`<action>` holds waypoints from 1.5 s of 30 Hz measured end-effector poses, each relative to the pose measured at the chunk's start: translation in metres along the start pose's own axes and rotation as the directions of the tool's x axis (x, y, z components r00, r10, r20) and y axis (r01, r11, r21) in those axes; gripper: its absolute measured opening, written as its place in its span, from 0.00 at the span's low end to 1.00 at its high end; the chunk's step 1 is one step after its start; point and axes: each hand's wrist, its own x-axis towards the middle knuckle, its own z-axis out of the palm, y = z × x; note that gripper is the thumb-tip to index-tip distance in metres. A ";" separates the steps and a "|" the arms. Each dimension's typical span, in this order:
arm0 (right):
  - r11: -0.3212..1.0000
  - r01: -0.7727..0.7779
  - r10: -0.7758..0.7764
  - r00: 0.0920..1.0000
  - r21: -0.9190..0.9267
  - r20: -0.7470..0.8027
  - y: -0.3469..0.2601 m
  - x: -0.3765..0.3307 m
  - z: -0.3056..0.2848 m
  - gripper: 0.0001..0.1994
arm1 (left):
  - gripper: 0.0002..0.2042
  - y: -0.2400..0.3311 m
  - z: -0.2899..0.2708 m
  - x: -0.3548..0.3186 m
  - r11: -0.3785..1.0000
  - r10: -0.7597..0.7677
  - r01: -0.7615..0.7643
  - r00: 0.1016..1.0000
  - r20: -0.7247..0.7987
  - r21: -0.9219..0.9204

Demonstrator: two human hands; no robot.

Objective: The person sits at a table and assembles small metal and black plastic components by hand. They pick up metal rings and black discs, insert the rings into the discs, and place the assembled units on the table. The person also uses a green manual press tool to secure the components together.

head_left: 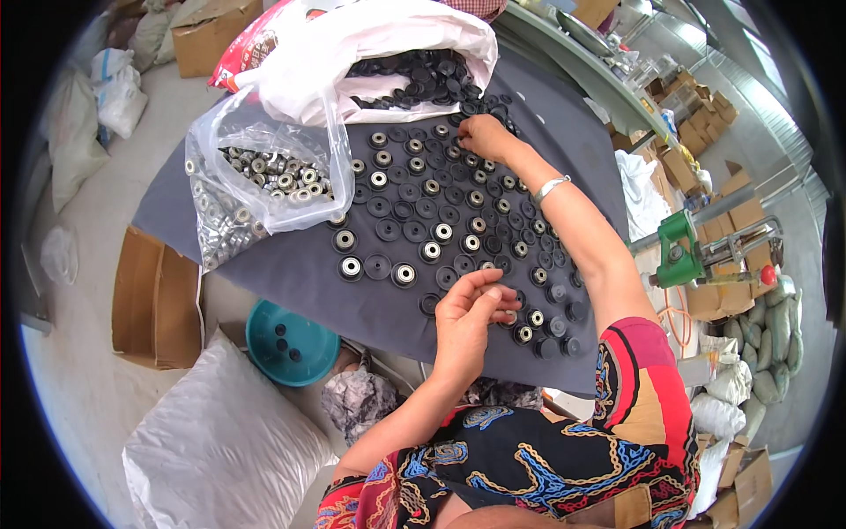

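On the grey table (291,278), black discs (414,231) lie flat, hubs up.

Two hands, left (471,309) and right (483,137), one grey table (264,273), two plastic bags, a clear one of metal bearings (256,176) and a white one of black discs (397,53), one teal bowl (291,342), one green press (683,251), black wheels (414,231) on the table too many to count

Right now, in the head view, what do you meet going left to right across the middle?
Cardboard box → clear bag of metal bearings → left hand → bracelet on the right wrist → green press tool.
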 end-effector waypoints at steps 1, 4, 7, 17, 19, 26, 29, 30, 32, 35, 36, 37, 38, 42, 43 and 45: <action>0.999 -0.029 0.028 0.999 0.034 0.025 -0.002 0.000 -0.005 0.11 | 0.11 0.000 -0.001 0.000 1.000 0.000 0.000 1.000 -0.001 0.004; 0.995 -0.101 0.097 0.977 -0.009 -0.191 0.001 0.011 -0.013 0.09 | 0.11 0.002 -0.002 -0.002 1.000 -0.009 0.009 1.000 -0.010 0.011; 0.992 -0.064 0.037 0.972 -0.107 -0.231 0.000 0.022 -0.007 0.07 | 0.12 0.002 -0.002 -0.001 0.999 -0.003 0.003 1.000 0.008 -0.033; 0.966 -0.125 0.101 0.989 -0.226 -0.112 -0.004 0.036 0.001 0.08 | 0.11 0.006 -0.004 -0.003 0.999 0.016 -0.017 1.000 -0.013 -0.027; 0.979 -0.131 0.113 0.986 -0.154 -0.120 -0.016 0.021 -0.010 0.08 | 0.11 0.009 -0.004 -0.004 0.999 0.044 -0.045 0.999 -0.028 -0.022; 0.885 0.321 -0.216 0.925 0.337 -0.312 -0.112 -0.079 -0.053 0.07 | 0.08 0.021 0.002 -0.020 0.980 -0.069 -0.033 0.870 0.488 0.197; 0.810 0.553 -0.465 0.808 0.195 -0.363 -0.151 -0.100 -0.064 0.07 | 0.09 0.012 0.012 -0.027 0.974 -0.116 -0.070 0.663 0.740 0.216; 0.786 0.593 -0.509 0.781 0.174 -0.361 -0.161 -0.104 -0.064 0.07 | 0.09 0.009 0.013 -0.028 0.970 -0.135 -0.067 0.642 0.755 0.231; 0.766 0.624 -0.549 0.761 0.158 -0.346 -0.173 -0.111 -0.065 0.08 | 0.10 0.004 0.012 -0.026 0.963 -0.172 -0.066 0.604 0.779 0.263; 0.762 0.628 -0.564 0.762 0.157 -0.318 -0.176 -0.124 -0.057 0.08 | 0.11 0.006 0.011 -0.029 0.949 -0.189 -0.110 0.553 0.812 0.296; 0.777 0.605 -0.546 0.786 0.174 -0.291 -0.177 -0.130 -0.056 0.07 | 0.11 0.006 0.010 -0.031 0.945 -0.201 -0.115 0.535 0.821 0.307; 0.792 0.580 -0.528 0.807 0.191 -0.264 -0.178 -0.136 -0.058 0.06 | 0.11 0.006 0.010 -0.032 0.947 -0.204 -0.117 0.507 0.838 0.301; 0.806 0.555 -0.510 0.827 0.207 -0.236 -0.181 -0.141 -0.059 0.06 | 0.11 0.006 0.010 -0.033 0.948 -0.206 -0.118 0.478 0.854 0.295; 0.691 0.689 -0.627 0.721 0.218 -0.295 -0.197 -0.164 -0.040 0.08 | 0.12 0.007 0.017 -0.039 0.948 -0.261 -0.085 0.345 0.901 0.307; 0.691 0.695 -0.636 0.716 0.200 -0.287 -0.204 -0.168 -0.036 0.07 | 0.12 0.003 0.019 -0.042 0.958 -0.239 -0.070 0.344 0.908 0.278; 0.720 0.686 -0.659 0.723 0.102 -0.209 -0.209 -0.170 -0.025 0.06 | 0.12 0.000 0.020 -0.041 0.951 -0.251 -0.088 0.342 0.905 0.297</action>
